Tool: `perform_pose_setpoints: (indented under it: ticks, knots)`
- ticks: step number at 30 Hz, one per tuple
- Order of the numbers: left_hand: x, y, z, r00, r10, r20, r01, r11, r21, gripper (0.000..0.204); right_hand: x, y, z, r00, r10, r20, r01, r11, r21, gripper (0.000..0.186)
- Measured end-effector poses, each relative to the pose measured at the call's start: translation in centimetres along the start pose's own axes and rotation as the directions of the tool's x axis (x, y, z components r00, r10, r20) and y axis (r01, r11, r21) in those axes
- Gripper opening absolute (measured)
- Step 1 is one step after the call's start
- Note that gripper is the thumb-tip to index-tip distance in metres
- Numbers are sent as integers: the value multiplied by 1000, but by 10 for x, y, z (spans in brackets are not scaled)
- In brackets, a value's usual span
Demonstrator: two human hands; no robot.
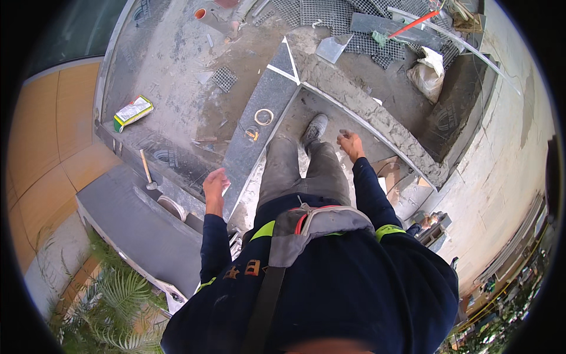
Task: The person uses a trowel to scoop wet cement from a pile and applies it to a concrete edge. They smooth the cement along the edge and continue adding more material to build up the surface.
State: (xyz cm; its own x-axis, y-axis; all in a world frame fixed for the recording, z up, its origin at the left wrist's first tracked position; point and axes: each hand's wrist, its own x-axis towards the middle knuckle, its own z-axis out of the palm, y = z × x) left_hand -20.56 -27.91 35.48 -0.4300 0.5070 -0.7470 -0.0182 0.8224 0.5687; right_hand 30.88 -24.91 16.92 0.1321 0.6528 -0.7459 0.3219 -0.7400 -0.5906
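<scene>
My left hand (216, 187) is above the near end of a long dark stone slab (243, 147) edged in white. Its fingers are closed round a small white piece (225, 190), whose kind I cannot make out. My right hand (352, 144) hangs in the air beside my right knee, its fingers loosely curled and apart; I see nothing in it. On the slab lie a roll of tape (263, 117) and a small yellow-and-grey tool (252, 133). A wall top spread with wet mortar (359, 103) meets the slab at a white-edged corner (284, 65).
A mallet (148, 174) and a round tub (171, 208) are at the left, with a green-and-yellow bag (134, 112) beyond. Black plastic grids (327, 13), a white sack (427, 75) and an orange-ended pipe (203, 16) lie farther off. Another person's hand (425, 222) shows at right.
</scene>
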Motion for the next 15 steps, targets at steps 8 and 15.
perform_pose_setpoints:
  ticks: [8,15]
  knots:
    - [-14,181,92,931,351,98,-360,928,94,28,-33,0,-17,963,248,102,-268,861,432,45]
    - [17,198,83,947,309,81,-319,931,175,26,-16,91,-63,896,435,-95,-209,600,772,36]
